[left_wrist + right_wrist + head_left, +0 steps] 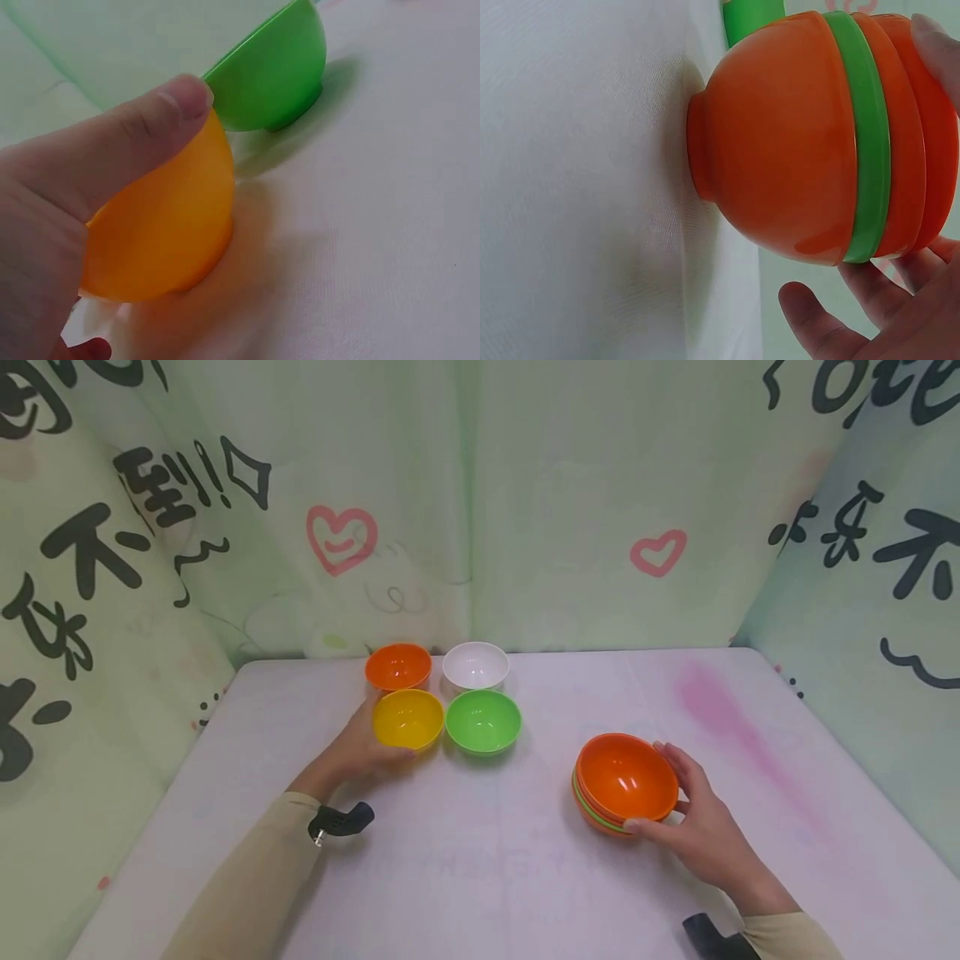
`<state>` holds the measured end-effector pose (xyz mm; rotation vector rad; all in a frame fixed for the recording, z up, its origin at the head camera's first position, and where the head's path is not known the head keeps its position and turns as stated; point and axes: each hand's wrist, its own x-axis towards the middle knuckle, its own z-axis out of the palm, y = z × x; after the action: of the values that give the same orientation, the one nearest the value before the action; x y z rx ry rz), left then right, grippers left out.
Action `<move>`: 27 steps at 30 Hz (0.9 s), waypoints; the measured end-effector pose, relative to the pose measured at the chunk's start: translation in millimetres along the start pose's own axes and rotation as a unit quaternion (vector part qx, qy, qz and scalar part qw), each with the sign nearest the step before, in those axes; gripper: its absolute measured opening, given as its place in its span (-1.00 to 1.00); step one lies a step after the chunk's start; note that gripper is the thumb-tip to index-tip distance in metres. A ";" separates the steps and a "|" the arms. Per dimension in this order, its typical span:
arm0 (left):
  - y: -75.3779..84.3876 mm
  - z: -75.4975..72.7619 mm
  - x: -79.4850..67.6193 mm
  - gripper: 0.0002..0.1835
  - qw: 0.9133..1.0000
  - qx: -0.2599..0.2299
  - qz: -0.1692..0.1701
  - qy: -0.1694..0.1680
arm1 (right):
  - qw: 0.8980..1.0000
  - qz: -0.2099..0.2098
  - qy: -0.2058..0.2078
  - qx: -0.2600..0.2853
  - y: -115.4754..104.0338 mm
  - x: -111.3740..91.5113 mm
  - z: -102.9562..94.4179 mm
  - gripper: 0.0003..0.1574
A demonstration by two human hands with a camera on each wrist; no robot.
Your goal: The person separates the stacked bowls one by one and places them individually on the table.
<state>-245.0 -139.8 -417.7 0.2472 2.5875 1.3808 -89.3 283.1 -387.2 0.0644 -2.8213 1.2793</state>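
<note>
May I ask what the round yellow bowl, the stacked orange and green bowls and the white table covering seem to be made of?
Round yellow bowl: probably glossy plastic, given its even colour and highlights.
Stacked orange and green bowls: smooth, shiny walls suggest plastic; ceramic is possible.
White table covering: apparently matt cloth, showing fine texture.

Even light fills the head view, glinting in the top orange bowl (626, 772) right of centre, while the 2 wrist views look dimmer, with soft-edged shadows.
</note>
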 end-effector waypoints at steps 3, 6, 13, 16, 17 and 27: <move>2.9 -3.1 -1.9 0.25 1.000 0.018 0.002 0.009 | 1.000 0.000 0.001 0.005 1.2 0.2 1.0 0.42; 10.7 -5.8 -5.4 0.26 0.999 0.034 0.001 0.025 | 1.000 -0.007 0.000 0.007 2.5 0.2 0.6 0.41; 53.0 1.7 -20.1 0.22 0.997 0.009 0.063 0.038 | 1.000 -0.030 -0.003 0.000 4.6 -0.8 -3.3 0.39; 71.6 13.5 -26.0 0.19 0.993 0.011 0.113 0.010 | 1.000 -0.025 -0.008 -0.009 4.4 -0.6 -3.2 0.42; 76.4 18.5 -27.2 0.18 0.992 0.011 0.127 -0.001 | 1.000 -0.023 -0.009 -0.009 4.4 -0.5 -3.0 0.43; 117.3 78.8 -29.2 0.20 0.981 0.003 0.166 -0.104 | 1.000 0.012 -0.017 0.024 12.0 -0.3 1.6 0.47</move>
<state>-190.7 -19.2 -360.1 0.8099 2.4526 1.3609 -89.8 289.9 -397.3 0.0539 -2.8276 1.3631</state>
